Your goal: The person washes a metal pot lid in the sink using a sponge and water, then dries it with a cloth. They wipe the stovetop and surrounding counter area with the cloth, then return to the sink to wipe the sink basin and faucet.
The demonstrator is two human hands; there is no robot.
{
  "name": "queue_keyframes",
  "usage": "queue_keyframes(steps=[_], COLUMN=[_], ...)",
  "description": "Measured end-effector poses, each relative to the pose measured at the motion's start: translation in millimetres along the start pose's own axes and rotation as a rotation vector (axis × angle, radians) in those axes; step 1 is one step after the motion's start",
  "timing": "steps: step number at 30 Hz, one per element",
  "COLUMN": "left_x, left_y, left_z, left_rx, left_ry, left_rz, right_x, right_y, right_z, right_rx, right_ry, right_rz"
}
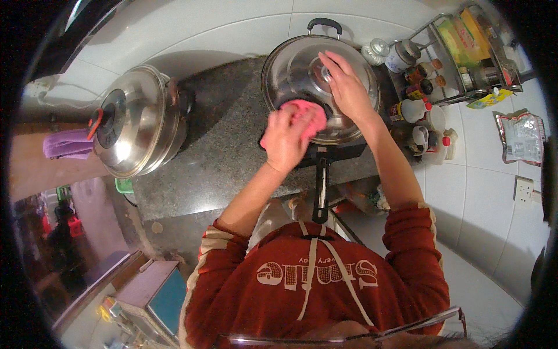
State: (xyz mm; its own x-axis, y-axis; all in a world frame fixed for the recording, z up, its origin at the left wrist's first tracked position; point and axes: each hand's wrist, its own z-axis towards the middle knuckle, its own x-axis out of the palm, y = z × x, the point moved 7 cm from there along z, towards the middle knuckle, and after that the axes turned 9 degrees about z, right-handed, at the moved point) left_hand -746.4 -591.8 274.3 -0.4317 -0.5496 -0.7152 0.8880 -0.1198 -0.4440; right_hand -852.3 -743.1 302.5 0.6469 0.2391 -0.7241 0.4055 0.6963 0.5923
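My left hand (285,139) grips a pink cloth (308,117), pressed to the near left part of a domed metal lid (296,65). Fingers extended, my right hand (351,96) rests on the lid beside its centre knob, partly hiding it. The lid covers a wide pan with a black loop handle (324,22) at the far side and a long black handle (321,192) pointing towards my body. What lies under the lid is hidden.
A lidded metal steamer pot (135,122) stands left on the speckled stone counter (209,152). Jars, bottles (412,110) and a metal rack (444,22) line the right side. A purple cloth (67,143) hangs far left. A wall socket (524,189) is at right.
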Motion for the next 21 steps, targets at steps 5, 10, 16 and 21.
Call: queue_keyframes(steps=[5, 10, 16, 21], left_x=[12.6, -12.9, -4.4, -25.0], left_y=[-52.3, -42.9, -39.6, -4.6], left_z=[-14.0, -7.3, 3.3, 34.8], left_rx=[0.197, -0.072, -0.608, -0.159], left_ry=[0.22, 0.238, 0.353, 0.135], left_rz=[-0.048, -0.462, -1.32, -0.339], right_x=[-2.2, -37.3, -17.4, -82.0], right_y=[-3.8, 3.3, 49.2, -28.9], right_z=[0.3, -14.0, -105.3, -70.4], right_rx=[-0.03, -0.042, 0.316, 0.292], right_ry=[0.035, -0.04, -0.062, -0.305], right_rz=[0.012, 0.131, 0.891, 0.321])
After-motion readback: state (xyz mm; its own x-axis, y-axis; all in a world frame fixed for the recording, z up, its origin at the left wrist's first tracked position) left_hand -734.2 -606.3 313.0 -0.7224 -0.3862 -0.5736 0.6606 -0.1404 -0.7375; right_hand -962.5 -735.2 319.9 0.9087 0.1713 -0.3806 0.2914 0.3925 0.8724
